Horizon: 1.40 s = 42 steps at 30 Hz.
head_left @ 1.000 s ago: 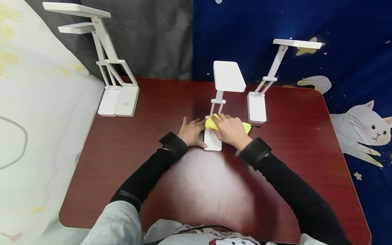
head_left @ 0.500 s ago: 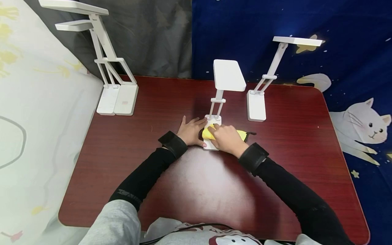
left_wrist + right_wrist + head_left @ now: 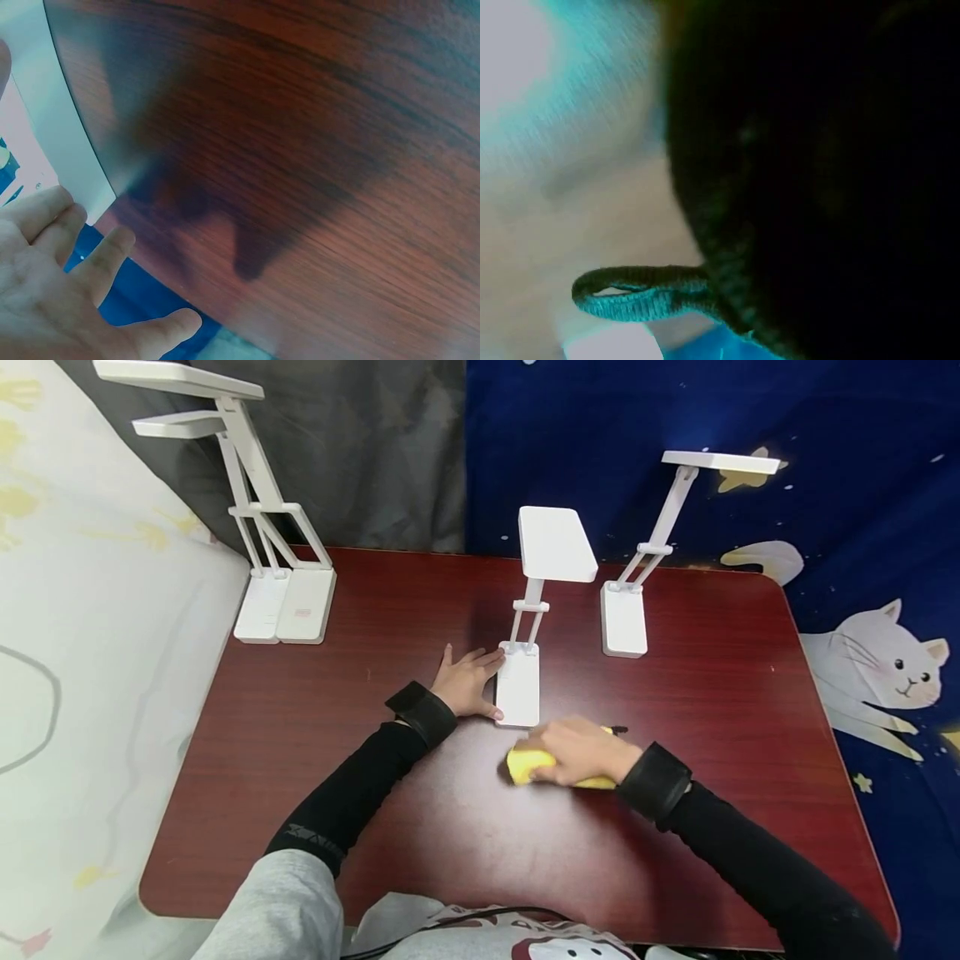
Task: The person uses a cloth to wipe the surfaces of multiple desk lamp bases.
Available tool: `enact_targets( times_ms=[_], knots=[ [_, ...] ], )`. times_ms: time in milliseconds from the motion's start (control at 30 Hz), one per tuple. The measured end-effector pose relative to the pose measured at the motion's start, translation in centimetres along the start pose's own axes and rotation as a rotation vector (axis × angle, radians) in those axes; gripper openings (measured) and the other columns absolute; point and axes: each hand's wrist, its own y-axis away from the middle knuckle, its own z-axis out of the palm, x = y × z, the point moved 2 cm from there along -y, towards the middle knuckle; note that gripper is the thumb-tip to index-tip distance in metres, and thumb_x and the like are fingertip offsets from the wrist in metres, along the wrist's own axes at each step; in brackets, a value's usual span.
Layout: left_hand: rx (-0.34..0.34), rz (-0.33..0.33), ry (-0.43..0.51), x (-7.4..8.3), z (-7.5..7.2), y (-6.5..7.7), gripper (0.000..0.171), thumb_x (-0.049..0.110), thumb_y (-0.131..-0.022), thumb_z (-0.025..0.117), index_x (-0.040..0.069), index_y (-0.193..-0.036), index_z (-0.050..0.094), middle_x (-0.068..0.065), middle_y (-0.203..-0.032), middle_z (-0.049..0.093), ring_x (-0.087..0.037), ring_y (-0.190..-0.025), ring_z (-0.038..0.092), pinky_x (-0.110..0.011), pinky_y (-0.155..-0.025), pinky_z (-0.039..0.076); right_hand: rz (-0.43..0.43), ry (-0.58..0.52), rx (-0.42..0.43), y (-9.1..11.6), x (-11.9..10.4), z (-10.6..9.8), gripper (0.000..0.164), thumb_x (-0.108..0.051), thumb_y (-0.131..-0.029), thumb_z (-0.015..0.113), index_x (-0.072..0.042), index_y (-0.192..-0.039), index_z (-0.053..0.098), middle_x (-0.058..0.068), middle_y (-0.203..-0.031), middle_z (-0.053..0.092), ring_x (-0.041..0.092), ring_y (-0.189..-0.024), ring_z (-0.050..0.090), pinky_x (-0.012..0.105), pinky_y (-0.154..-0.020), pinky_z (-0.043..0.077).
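Cloth: one yellow cloth (image 3: pixel 525 766), lying on the table just in front of the middle lamp's base and slightly to the right of it, apart from the base. A dark loop (image 3: pixel 619 729) shows at its far right end; the right wrist view shows a dark loop (image 3: pixel 641 292) beside a dark mass, too blurred to tell more.
Right hand: the right hand (image 3: pixel 581 750) lies over the cloth with fingers curled down onto it, gripping it against the tabletop. Most of the cloth is hidden under the hand; only its left end and a strip along the near edge show.
Middle lamp: one white folding lamp (image 3: pixel 556 544), its flat base (image 3: pixel 518 687) standing near the centre of the table, its head raised on a hinged arm.
Left hand: the left hand (image 3: pixel 467 683) lies flat on the table, fingers straight and spread, fingertips touching the left edge of the middle lamp's base. It holds nothing. The left wrist view shows the same spread fingers (image 3: pixel 101 255).
Lamps counted: four in all. One (image 3: pixel 625 617) stands just right of the middle lamp, a little farther back. Two (image 3: pixel 285 602) stand side by side, bases touching, well to the left of the middle lamp at the table's far left corner.
Table: one dark red wood-grain table (image 3: pixel 315 777).
Sleeves: two black sleeves, each with a black wrist strap (image 3: pixel 422 712).
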Motion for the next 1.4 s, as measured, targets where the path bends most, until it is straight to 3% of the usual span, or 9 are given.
enact_targets(
  times_ms=[100,233,367,467,800,1033,1200,1300,1400],
  knots=[
    [0.006,0.000,-0.002,-0.1,0.0,-0.1,0.100,0.063,-0.062,0.069,0.024,-0.143,0.027,0.010,-0.151,0.024,-0.016,-0.140,0.026,-0.063,-0.109,0.010,0.118,-0.018,0.097,-1.0,1.9,-2.2,0.038,-0.041,-0.078,0.062,-0.022,-0.110,0.062,-0.006,-0.081,0.061,0.005,-0.056,0.046,0.022,-0.049,0.038],
    [0.005,-0.019,-0.007,-0.1,0.1,-0.2,0.100,0.063,-0.061,0.070,0.025,-0.143,0.028,0.011,-0.151,0.024,-0.015,-0.140,0.027,-0.063,-0.109,0.011,0.226,0.091,0.238,-3.0,4.4,-4.4,0.043,-0.039,-0.078,0.063,-0.017,-0.115,0.061,0.002,-0.086,0.062,0.015,-0.056,0.052,0.032,-0.047,0.043],
    [-0.011,-0.020,-0.002,-0.1,0.1,-0.1,0.101,0.063,-0.061,0.070,0.024,-0.143,0.027,0.011,-0.151,0.023,-0.016,-0.140,0.026,-0.064,-0.109,0.011,0.255,0.199,0.249,-4.3,5.7,-3.5,0.044,-0.038,-0.078,0.063,-0.016,-0.116,0.060,0.006,-0.087,0.062,0.021,-0.060,0.058,0.039,-0.050,0.046],
    [-0.010,-0.012,-0.005,0.1,0.1,-0.2,0.101,0.063,-0.062,0.069,0.024,-0.144,0.026,0.010,-0.151,0.023,-0.016,-0.140,0.026,-0.063,-0.109,0.010,0.275,0.203,0.247,-4.0,5.8,-2.4,0.044,-0.038,-0.078,0.064,-0.015,-0.116,0.060,0.007,-0.088,0.062,0.022,-0.062,0.059,0.040,-0.050,0.047],
    [-0.003,-0.016,-0.027,0.0,0.2,-0.3,0.100,0.065,-0.063,0.067,0.026,-0.144,0.024,0.011,-0.152,0.021,-0.015,-0.141,0.024,-0.063,-0.110,0.009,0.115,0.111,0.221,-0.7,2.4,-0.2,0.037,-0.036,-0.074,0.065,-0.022,-0.109,0.064,-0.005,-0.079,0.058,0.012,-0.055,0.052,0.033,-0.048,0.044],
    [0.001,-0.024,-0.018,-0.4,0.6,-0.1,0.100,0.065,-0.063,0.067,0.025,-0.144,0.025,0.010,-0.152,0.022,-0.015,-0.140,0.025,-0.063,-0.109,0.010,-0.004,0.028,0.064,0.2,0.8,0.6,0.033,-0.039,-0.072,0.066,-0.027,-0.102,0.064,-0.010,-0.075,0.056,0.003,-0.055,0.044,0.022,-0.049,0.038],
    [0.010,-0.018,-0.020,-0.5,0.2,-0.3,0.100,0.065,-0.062,0.068,0.026,-0.144,0.025,0.011,-0.152,0.022,-0.015,-0.140,0.026,-0.063,-0.109,0.010,0.130,-0.012,0.134,-1.7,2.3,-3.0,0.037,-0.041,-0.078,0.061,-0.022,-0.110,0.063,-0.006,-0.078,0.058,0.007,-0.055,0.046,0.021,-0.049,0.037],
    [0.003,-0.024,-0.020,-0.4,0.1,-0.2,0.100,0.065,-0.062,0.068,0.026,-0.143,0.026,0.011,-0.152,0.023,-0.016,-0.140,0.026,-0.064,-0.109,0.010,0.232,0.027,0.213,-3.6,3.7,-5.3,0.043,-0.041,-0.079,0.060,-0.018,-0.116,0.061,0.000,-0.088,0.061,0.013,-0.060,0.053,0.029,-0.051,0.044],
    [-0.008,-0.030,-0.015,-0.1,0.2,-0.2,0.098,0.065,-0.061,0.068,0.027,-0.142,0.029,0.010,-0.150,0.027,-0.016,-0.140,0.027,-0.063,-0.109,0.010,0.304,0.083,0.256,-5.2,4.6,-5.9,0.043,-0.042,-0.078,0.061,-0.020,-0.115,0.060,0.002,-0.092,0.063,0.019,-0.067,0.059,0.039,-0.057,0.049]
  ],
)
